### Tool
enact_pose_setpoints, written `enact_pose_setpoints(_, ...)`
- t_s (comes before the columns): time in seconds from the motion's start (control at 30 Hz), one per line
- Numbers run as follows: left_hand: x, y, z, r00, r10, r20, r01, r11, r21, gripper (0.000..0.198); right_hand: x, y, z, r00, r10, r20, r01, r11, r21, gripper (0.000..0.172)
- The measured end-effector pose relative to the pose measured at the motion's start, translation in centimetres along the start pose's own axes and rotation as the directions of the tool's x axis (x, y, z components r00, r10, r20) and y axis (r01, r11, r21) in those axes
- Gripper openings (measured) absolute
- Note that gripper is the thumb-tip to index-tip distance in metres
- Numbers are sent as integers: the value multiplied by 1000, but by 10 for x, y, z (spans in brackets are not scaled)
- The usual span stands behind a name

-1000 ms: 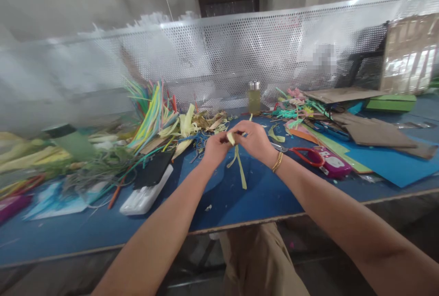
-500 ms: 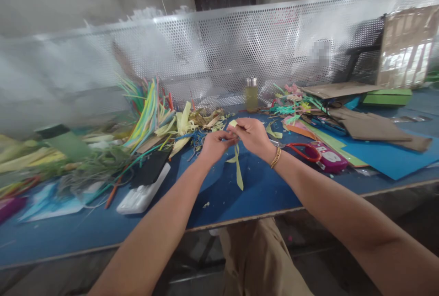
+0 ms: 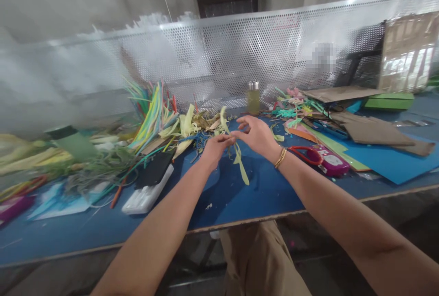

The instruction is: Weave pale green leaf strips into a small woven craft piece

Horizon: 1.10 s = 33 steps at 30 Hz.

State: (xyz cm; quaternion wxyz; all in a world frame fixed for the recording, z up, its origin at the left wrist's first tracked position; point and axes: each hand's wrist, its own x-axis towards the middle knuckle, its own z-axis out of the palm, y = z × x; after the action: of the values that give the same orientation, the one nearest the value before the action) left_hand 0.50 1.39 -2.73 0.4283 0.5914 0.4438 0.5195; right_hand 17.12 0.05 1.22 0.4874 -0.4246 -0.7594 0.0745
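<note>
My left hand (image 3: pixel 214 150) is in a pinch over the blue tabletop (image 3: pixel 236 200), its fingertips closed on a pale green corn husk strip (image 3: pixel 242 168). One long end of the strip hangs below the fingers. Another pale husk piece stands up above them; whether it is the same strip I cannot tell. My right hand (image 3: pixel 259 137) meets the left fingertips with its thumb, its other fingers raised and spread apart from it. Just behind both hands is a heap of dried husks (image 3: pixel 187 124). Red-handled scissors (image 3: pixel 303 152) lie right of my right wrist, partly hidden by it.
Coloured pipe cleaners (image 3: pixel 156 115), a black phone (image 3: pixel 154 168) and a white case (image 3: pixel 146 200) lie at left. A bottle (image 3: pixel 253 99) stands at the back before a perforated metal panel (image 3: pixel 226 54). Right are a magenta device (image 3: pixel 331 161), cardboard (image 3: pixel 373 129) and blue paper (image 3: pixel 394 161).
My right fingers have opened and lifted from the husk they pinched. A pale husk piece now stands up above the left fingers. The view has shifted slightly.
</note>
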Motion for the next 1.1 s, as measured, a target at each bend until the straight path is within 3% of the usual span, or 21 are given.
enact_pose_setpoints(0.07, 4, -2, -3, 999, -51, -17, 49, 993, -105, 26, -4, -5, -1, 1000, 3, -16, -4, 993, -114, 33)
enact_pose_setpoints(0.2, 7, -1, -5, 997, -72, 34, 79, 941, -330, 31, -12, -13, 5, 986, -57, 159, 106, 942, -318, 25)
enact_pose_setpoints(0.27, 6, 0, -5, 997, -54, 57, 71, 933, -352, 32, -14, -12, 8, 976, -67, 208, 146, 908, -393, 16)
enact_pose_setpoints(0.33, 5, 1, -6, 999, -28, 44, 40, 951, -308, 33, -14, -10, 8, 978, -49, 203, 137, 885, -446, 5)
enact_pose_setpoints(0.5, 3, 4, -9, 998, 68, 19, -64, 989, -135, 35, -12, -6, 5, 984, -13, 176, 90, 895, -438, 15)
enact_pose_setpoints(0.77, 2, 7, -9, 972, 235, 17, -235, 971, 50, 31, -13, -13, 6, 985, 5, 173, 70, 902, -425, 21)
enact_pose_setpoints(1.1, 0, 9, -10, 958, 276, -77, -272, 961, 60, 17, -13, -17, 3, 989, -69, 134, 121, 896, -428, 22)
